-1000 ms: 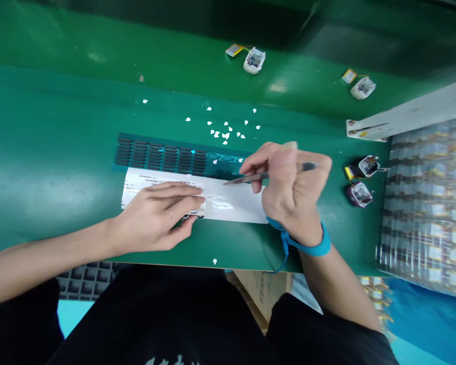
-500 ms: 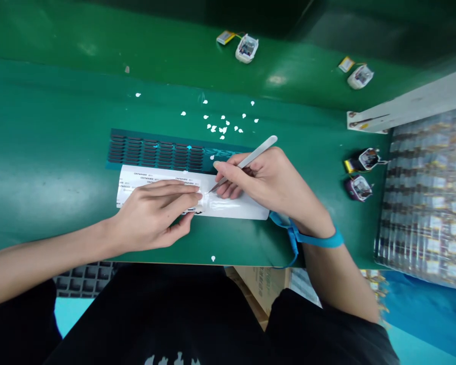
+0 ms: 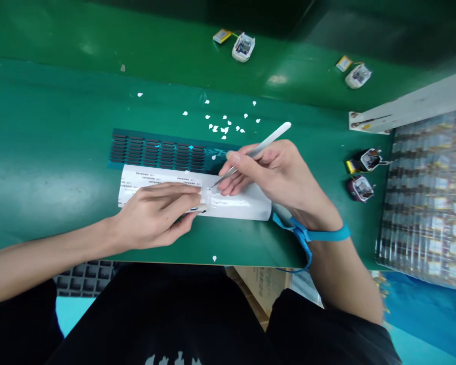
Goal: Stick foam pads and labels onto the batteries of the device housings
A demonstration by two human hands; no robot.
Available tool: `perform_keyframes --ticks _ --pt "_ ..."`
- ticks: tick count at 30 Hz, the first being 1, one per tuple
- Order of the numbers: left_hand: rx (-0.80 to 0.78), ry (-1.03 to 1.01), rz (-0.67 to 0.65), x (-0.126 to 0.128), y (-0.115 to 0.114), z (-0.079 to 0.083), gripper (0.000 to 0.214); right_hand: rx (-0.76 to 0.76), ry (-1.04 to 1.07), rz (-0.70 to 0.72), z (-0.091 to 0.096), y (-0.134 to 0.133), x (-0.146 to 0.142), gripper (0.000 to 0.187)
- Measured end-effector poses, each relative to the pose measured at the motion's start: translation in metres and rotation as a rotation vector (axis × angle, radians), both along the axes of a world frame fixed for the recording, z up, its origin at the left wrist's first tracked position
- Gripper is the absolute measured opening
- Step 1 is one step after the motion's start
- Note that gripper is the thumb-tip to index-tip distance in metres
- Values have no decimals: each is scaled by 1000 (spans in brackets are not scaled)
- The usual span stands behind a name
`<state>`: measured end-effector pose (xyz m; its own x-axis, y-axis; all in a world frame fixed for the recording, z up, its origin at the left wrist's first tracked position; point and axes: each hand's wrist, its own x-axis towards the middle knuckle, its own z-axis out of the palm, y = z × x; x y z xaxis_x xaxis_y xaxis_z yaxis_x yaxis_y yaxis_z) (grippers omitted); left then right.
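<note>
We see a long white label sheet [image 3: 237, 204] lying flat near the front edge of the green counter [image 3: 53, 142]. Small dark print runs along its left part, while its right part is glossy and blank. The left hand [image 3: 155, 215] rests palm down on the sheet, fingers stretched out and pressing it to the counter, closed around nothing that we can make out. The right hand [image 3: 279, 175], with a blue wrist strap [image 3: 321, 234], is closed around slim metal tweezers [image 3: 253, 152] in a pen-like hold. Their tip meets the sheet just beside the left fingertips, and their blunt end points up and away.

Touching the far edge of the sheet we find a dark teal sheet [image 3: 155, 152] with close rows of small dark pieces. Beyond it, white scraps [image 3: 225, 129] are scattered over the counter. Further back, on a brighter green strip, sit two small white devices [image 3: 243, 47] [image 3: 358, 76], each with a flat yellowish part wired to it. To the right lie two darker devices [image 3: 366, 160] [image 3: 361, 188], a white bar [image 3: 414, 109] and a large tray of shiny packed parts [image 3: 425, 197]. Below the counter's edge we see a black grid tray [image 3: 84, 279] and a cardboard box [image 3: 264, 289].
</note>
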<state>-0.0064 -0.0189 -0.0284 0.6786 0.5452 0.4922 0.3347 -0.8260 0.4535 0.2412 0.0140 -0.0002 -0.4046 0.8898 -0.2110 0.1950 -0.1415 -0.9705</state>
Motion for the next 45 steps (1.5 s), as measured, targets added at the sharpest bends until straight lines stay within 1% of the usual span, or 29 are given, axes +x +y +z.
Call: perform_keyframes --ticks 2,4,6,7,9,11,13,15,19,27,32,37,42,45 --pt "-44 -57 -4 -2 0 5 17 68 42 -100 3 -3 -2 36" --pt "-160 -145 23 -3 0 12 23 183 86 -231 5 -9 -5 35" --pt "-355 -244 75 -3 0 19 25 281 126 -338 7 -16 -11 35" --pt "-479 -285 91 -2 -1 22 24 313 143 -362 8 -20 -14 34" --pt "-735 -334 89 0 -1 26 24 344 183 -357 8 -26 -20 29" --pt "-929 -359 52 3 -1 27 30 343 238 -307 7 -31 -26 23" --pt "-1039 -383 11 5 -1 26 37 314 280 -244 6 -33 -31 20" --pt "-1106 -398 -14 6 -2 24 39 285 286 -191 4 -33 -35 22" --pt "-1181 -453 -31 8 -4 21 41 276 260 -175 2 -32 -38 24" --pt "-1228 -554 0 10 -9 21 48 330 221 -204 1 -36 -38 25" --pt "-1238 -552 -3 9 -9 21 48 358 199 -208 0 -37 -38 26" --pt "-1239 -561 8 10 -10 22 47 320 213 -233 0 -37 -40 27" --pt "-1254 -566 2 9 -10 22 49 314 182 -234 0 -37 -40 30" --pt "-1256 -566 -2 9 -10 22 49 311 191 -225 0 -37 -40 28"
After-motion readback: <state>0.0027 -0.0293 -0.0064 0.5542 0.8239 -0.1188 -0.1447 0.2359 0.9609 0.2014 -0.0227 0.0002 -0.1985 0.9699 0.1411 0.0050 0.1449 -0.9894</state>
